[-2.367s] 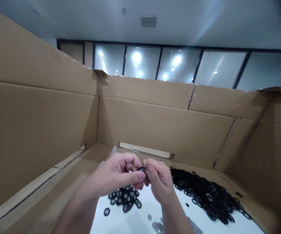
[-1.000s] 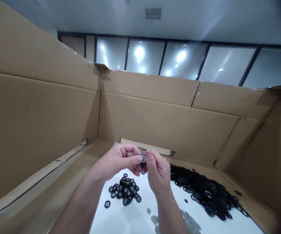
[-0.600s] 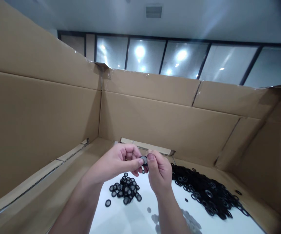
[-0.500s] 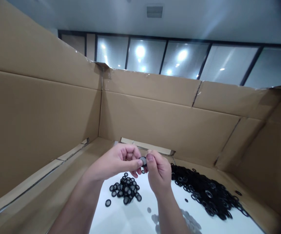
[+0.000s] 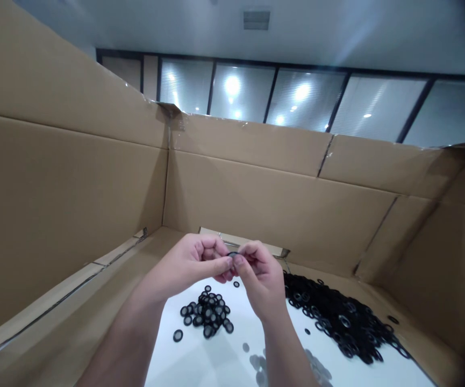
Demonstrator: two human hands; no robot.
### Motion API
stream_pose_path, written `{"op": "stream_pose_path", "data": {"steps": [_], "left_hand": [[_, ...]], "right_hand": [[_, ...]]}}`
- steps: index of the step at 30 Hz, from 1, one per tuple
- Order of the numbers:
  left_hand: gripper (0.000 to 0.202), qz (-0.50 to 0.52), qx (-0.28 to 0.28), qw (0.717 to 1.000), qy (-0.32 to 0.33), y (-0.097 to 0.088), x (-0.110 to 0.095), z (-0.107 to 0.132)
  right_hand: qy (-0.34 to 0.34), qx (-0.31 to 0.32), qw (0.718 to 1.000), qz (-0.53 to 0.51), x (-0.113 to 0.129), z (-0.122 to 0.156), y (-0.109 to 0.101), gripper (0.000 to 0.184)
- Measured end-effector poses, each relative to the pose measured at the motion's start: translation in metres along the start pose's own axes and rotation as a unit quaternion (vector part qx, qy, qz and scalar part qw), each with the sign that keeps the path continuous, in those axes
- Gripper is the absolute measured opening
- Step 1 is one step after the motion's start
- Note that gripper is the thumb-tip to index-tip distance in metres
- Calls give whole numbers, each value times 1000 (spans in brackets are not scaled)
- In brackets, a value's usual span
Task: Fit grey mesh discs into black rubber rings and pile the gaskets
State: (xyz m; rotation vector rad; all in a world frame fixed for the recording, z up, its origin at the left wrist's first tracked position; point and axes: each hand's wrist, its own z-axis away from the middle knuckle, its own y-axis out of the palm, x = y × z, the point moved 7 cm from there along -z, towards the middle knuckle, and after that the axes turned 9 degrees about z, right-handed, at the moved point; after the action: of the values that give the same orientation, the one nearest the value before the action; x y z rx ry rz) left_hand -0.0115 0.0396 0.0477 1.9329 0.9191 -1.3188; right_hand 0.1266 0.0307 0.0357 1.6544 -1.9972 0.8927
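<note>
Between both hands, above the white surface, is a small black ring with a grey disc in it (image 5: 233,255). My left hand (image 5: 204,259) pinches its left side between thumb and fingers. On its right side, my right hand (image 5: 259,271) is closed, with the thumb pressed near the disc. The fingertips hide much of the ring. Below the left hand lies a pile of black rings with grey discs in them (image 5: 210,312). Loose grey mesh-like discs (image 5: 259,368) lie partly behind the right forearm. A heap of bare black rings (image 5: 345,317) spreads to the right.
Tall cardboard walls (image 5: 248,199) surround the white surface (image 5: 192,365) on the left, back and right. Single pieces lie apart: a disc-filled ring (image 5: 178,336), a grey disc (image 5: 245,348) and a black ring (image 5: 393,319) near the right wall.
The ring between my hands has tilted and now shows more edge-on. My right hand has shifted slightly, its thumb moving left onto the piece beside the left thumb.
</note>
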Motion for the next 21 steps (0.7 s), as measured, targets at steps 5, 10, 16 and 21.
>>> {"op": "stream_pose_path", "data": {"steps": [5, 10, 16, 21], "left_hand": [[20, -20, 8, 1000, 8, 4, -4, 0], [20, -30, 1, 999, 14, 1, -1, -1], [22, -57, -35, 997, 31, -4, -3, -2], [19, -72, -52, 995, 49, -3, -7, -2]], "right_hand": [[30, -14, 999, -42, -6, -1, -1, 29], [52, 3, 998, -43, -13, -1, 2, 31], [63, 0, 998, 0, -14, 0, 2, 33], [71, 10, 997, 2, -12, -1, 3, 34]]}}
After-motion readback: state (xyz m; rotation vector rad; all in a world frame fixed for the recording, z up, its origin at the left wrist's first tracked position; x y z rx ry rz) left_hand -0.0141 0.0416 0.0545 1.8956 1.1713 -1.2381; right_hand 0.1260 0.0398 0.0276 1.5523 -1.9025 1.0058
